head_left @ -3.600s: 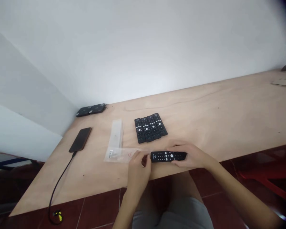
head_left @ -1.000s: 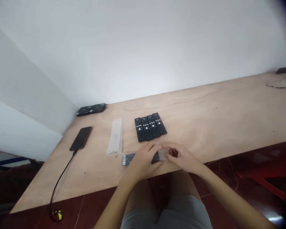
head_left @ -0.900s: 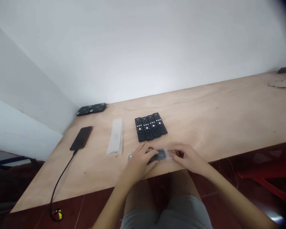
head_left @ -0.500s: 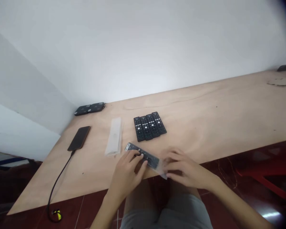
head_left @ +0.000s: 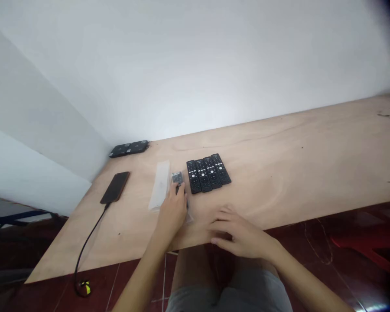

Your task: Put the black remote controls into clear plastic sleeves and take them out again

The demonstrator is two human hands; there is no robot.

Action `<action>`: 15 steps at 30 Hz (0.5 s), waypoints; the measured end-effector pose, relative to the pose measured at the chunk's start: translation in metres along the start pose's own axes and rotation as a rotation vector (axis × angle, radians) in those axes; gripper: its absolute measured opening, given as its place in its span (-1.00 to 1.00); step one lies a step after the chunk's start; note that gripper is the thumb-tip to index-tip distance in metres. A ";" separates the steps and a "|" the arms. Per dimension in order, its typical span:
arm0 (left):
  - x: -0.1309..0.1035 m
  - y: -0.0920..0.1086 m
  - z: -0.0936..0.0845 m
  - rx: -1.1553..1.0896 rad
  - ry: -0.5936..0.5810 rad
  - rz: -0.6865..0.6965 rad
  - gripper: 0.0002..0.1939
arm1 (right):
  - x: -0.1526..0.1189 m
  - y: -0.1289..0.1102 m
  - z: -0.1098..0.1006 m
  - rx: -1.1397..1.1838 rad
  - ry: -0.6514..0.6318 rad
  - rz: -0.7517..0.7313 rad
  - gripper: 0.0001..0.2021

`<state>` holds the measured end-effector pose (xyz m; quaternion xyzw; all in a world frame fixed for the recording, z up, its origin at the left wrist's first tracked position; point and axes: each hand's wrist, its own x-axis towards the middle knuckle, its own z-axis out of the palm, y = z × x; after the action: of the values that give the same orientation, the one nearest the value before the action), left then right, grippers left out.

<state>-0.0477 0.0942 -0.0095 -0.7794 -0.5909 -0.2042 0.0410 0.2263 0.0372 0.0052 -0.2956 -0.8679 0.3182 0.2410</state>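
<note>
My left hand (head_left: 174, 204) is closed on a dark remote control (head_left: 177, 177) in a clear plastic sleeve, which lies on the table between a stack of translucent plastic sleeves (head_left: 160, 185) and a row of several black remotes (head_left: 208, 173). The hand covers most of that remote; its labelled far end shows. The row's remotes lie side by side with their buttons up. Over the table's front edge, my right hand (head_left: 232, 229) has its fingers apart and holds nothing.
A phone (head_left: 115, 187) with a black cable (head_left: 90, 242) running off the front edge lies at the left of the wooden table (head_left: 279, 173). Two flat black boxes (head_left: 129, 148) sit by the wall at the back left. A red stool (head_left: 364, 247) stands below on the right.
My left hand has carried the sleeved remote left and forward, turning it from slanted to nearly upright beside the row. My right hand has let go of the sleeve's end.
</note>
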 end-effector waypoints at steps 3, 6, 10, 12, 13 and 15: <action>0.019 -0.019 0.011 0.032 -0.099 0.007 -0.46 | -0.001 0.001 0.001 0.022 0.013 0.010 -0.80; 0.038 -0.034 0.021 0.033 -0.139 0.048 -0.44 | -0.001 0.001 0.001 0.029 0.021 0.012 -0.82; 0.059 -0.048 0.031 0.020 -0.137 0.066 -0.45 | 0.001 0.001 0.002 0.039 0.035 0.020 -0.84; 0.068 -0.051 0.032 0.008 -0.133 0.079 -0.46 | 0.002 0.001 0.002 0.040 0.038 0.014 -0.85; 0.071 -0.051 0.032 0.002 -0.130 0.086 -0.47 | 0.002 0.001 0.002 0.037 0.040 0.011 -0.86; 0.074 -0.049 0.026 -0.009 -0.115 0.098 -0.48 | 0.002 0.001 0.003 0.031 0.051 0.010 -0.89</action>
<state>-0.0699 0.1835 -0.0149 -0.8181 -0.5523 -0.1593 0.0136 0.2234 0.0383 0.0033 -0.3043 -0.8550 0.3251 0.2659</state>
